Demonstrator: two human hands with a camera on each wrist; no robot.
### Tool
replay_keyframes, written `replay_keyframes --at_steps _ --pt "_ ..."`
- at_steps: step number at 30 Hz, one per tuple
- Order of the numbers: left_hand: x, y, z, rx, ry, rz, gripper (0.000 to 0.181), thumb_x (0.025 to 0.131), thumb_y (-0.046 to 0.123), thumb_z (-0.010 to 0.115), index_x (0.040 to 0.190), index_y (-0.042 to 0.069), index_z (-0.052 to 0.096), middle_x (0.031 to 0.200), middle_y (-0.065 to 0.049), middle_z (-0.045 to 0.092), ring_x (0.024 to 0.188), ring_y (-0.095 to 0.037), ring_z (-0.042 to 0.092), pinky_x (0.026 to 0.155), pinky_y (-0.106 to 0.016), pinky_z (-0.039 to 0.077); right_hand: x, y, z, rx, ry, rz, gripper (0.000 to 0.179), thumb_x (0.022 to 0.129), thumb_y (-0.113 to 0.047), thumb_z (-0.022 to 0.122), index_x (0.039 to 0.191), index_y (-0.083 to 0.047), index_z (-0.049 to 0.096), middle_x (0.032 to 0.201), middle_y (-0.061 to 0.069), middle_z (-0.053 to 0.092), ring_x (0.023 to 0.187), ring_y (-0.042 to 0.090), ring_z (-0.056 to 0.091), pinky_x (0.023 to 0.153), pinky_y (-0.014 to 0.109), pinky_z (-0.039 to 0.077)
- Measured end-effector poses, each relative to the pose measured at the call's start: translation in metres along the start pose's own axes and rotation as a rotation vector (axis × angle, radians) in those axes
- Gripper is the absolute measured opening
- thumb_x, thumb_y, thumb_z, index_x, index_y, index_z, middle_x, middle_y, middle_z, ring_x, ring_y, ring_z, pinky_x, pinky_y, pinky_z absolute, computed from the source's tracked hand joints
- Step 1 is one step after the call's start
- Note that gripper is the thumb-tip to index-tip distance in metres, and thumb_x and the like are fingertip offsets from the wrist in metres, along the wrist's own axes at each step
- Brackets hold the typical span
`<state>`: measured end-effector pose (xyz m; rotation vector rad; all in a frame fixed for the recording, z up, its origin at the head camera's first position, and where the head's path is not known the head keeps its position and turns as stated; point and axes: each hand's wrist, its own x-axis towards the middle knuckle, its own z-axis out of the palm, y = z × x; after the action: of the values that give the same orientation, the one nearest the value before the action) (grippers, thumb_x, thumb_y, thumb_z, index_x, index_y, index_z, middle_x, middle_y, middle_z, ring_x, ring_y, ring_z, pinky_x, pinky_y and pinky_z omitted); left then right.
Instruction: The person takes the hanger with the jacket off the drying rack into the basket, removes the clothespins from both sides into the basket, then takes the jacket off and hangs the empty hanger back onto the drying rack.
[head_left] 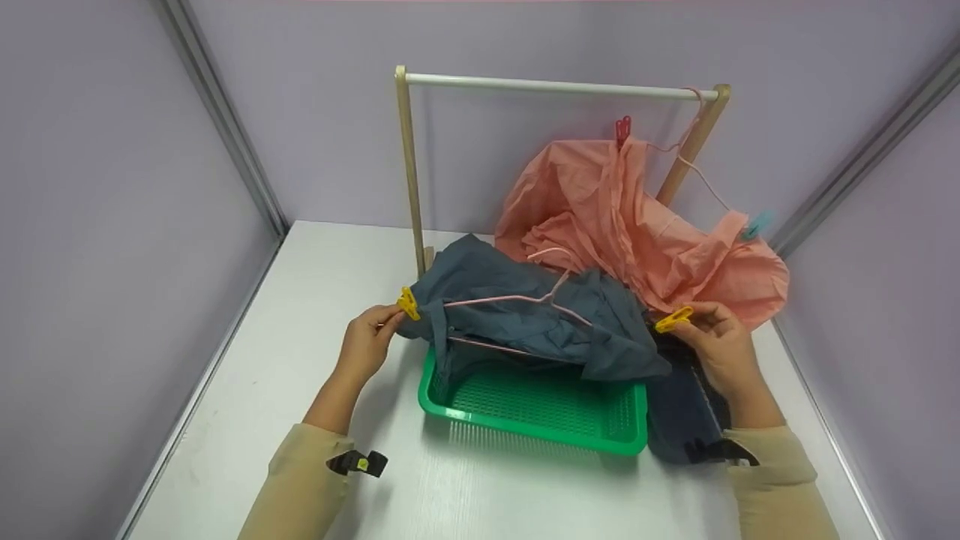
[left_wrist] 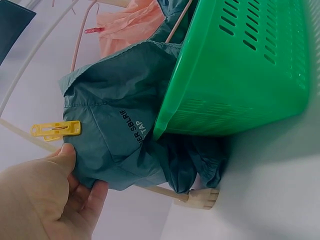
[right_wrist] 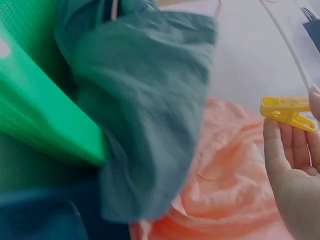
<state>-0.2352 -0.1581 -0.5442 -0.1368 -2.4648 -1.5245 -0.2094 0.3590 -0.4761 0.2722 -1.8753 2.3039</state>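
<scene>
The grey-blue garment lies slackly over the far part of the green basket, toward the back edge of the worktop. A pink hanger lies across it. The left hand has its fingers closed in a pinch on the garment's end nearest the worktop's left edge, beside the attached yellow clip. The right hand, toward the right edge, pinches a loose clip between thumb and fingers; this clip is apart from the cloth.

Handling: the garment should be light, thin and limp, with a smooth face likely to slide on the slim hanger. It is unlikely to be fragile. Take hold at the border, keeping cloth and hanger end together. The clip appears to be rigid, sprung plastic: grip it by the splayed tail ends, leaving the nose free toward the cloth.
</scene>
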Motion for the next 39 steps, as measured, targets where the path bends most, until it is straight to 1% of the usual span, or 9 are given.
replay_keyframes --at_steps 5,9,12,17,20,24,28,35,39 --pt "0.000 0.000 0.000 -0.008 -0.001 -0.016 0.022 0.099 0.015 0.063 0.116 0.005 0.074 0.111 -0.010 0.072 0.105 -0.026 0.067 0.088 -0.042 0.055 -0.002 -0.004 -0.020 -0.068 0.006 0.021 0.033 0.095 0.015 0.056 0.125 0.024 0.045 0.107 0.015 0.070 0.093 0.019 0.069 0.084 0.028 0.056" --pt "0.001 0.000 0.000 -0.009 -0.002 -0.014 0.021 0.099 0.014 0.063 0.115 0.005 0.074 0.110 -0.010 0.072 0.105 -0.026 0.067 0.087 -0.043 0.055 -0.004 -0.007 -0.037 -0.220 0.007 0.092 0.027 0.097 0.007 0.059 0.124 0.009 0.060 0.107 0.008 0.072 0.094 0.015 0.069 0.086 0.025 0.055" --pt "0.001 0.001 0.000 -0.011 -0.007 -0.013 0.021 0.100 0.014 0.063 0.115 0.005 0.074 0.110 -0.010 0.072 0.105 -0.026 0.067 0.087 -0.043 0.055 -0.007 -0.013 -0.043 -0.315 -0.008 0.133 0.026 0.097 0.001 0.062 0.123 0.001 0.064 0.106 0.004 0.072 0.093 0.012 0.068 0.087 0.021 0.053" --pt "0.002 0.002 0.000 -0.023 -0.007 -0.017 0.021 0.100 0.014 0.063 0.115 0.005 0.074 0.110 -0.010 0.072 0.104 -0.025 0.067 0.088 -0.043 0.055 -0.009 -0.016 -0.048 -0.291 -0.007 0.164 0.025 0.096 0.000 0.064 0.122 0.002 0.063 0.104 0.002 0.072 0.093 0.013 0.067 0.088 0.021 0.053" --pt "0.003 0.002 0.000 -0.029 -0.009 -0.022 0.021 0.100 0.015 0.063 0.115 0.005 0.074 0.110 -0.009 0.072 0.104 -0.025 0.067 0.088 -0.042 0.055 -0.007 -0.005 -0.060 -0.317 -0.019 0.181 0.029 0.095 0.001 0.065 0.124 0.004 0.062 0.104 0.000 0.071 0.093 0.012 0.067 0.087 0.021 0.053" --pt "0.002 0.002 0.000 -0.023 -0.015 -0.012 0.022 0.100 0.016 0.062 0.116 0.006 0.074 0.112 -0.010 0.072 0.105 -0.025 0.066 0.087 -0.043 0.055 -0.003 0.020 -0.082 -0.424 -0.080 0.219 0.033 0.094 0.002 0.067 0.125 0.008 0.059 0.102 -0.001 0.070 0.089 0.012 0.067 0.082 0.022 0.055" --pt "0.001 0.001 0.000 -0.017 -0.015 -0.002 0.023 0.100 0.017 0.062 0.117 0.006 0.073 0.112 -0.009 0.072 0.105 -0.025 0.066 0.087 -0.043 0.054 0.001 0.041 -0.097 -0.490 -0.137 0.260 0.034 0.095 -0.001 0.067 0.125 0.011 0.057 0.100 0.003 0.069 0.086 0.015 0.068 0.080 0.026 0.057" --pt "0.001 -0.001 0.000 -0.024 -0.015 -0.001 0.023 0.100 0.017 0.062 0.116 0.006 0.074 0.111 -0.010 0.072 0.105 -0.026 0.066 0.087 -0.044 0.054 0.010 0.056 -0.106 -0.650 -0.205 0.395 0.051 0.094 -0.021 0.072 0.129 0.012 0.052 0.106 0.013 0.066 0.087 0.018 0.066 0.083 0.028 0.056" --pt "0.000 -0.001 -0.001 -0.028 -0.012 -0.015 0.023 0.100 0.018 0.063 0.116 0.006 0.074 0.111 -0.009 0.072 0.105 -0.025 0.066 0.087 -0.043 0.054 0.016 0.061 -0.106 -0.712 -0.262 0.428 0.054 0.094 -0.021 0.073 0.129 0.014 0.052 0.109 0.018 0.066 0.087 0.022 0.064 0.081 0.029 0.057"
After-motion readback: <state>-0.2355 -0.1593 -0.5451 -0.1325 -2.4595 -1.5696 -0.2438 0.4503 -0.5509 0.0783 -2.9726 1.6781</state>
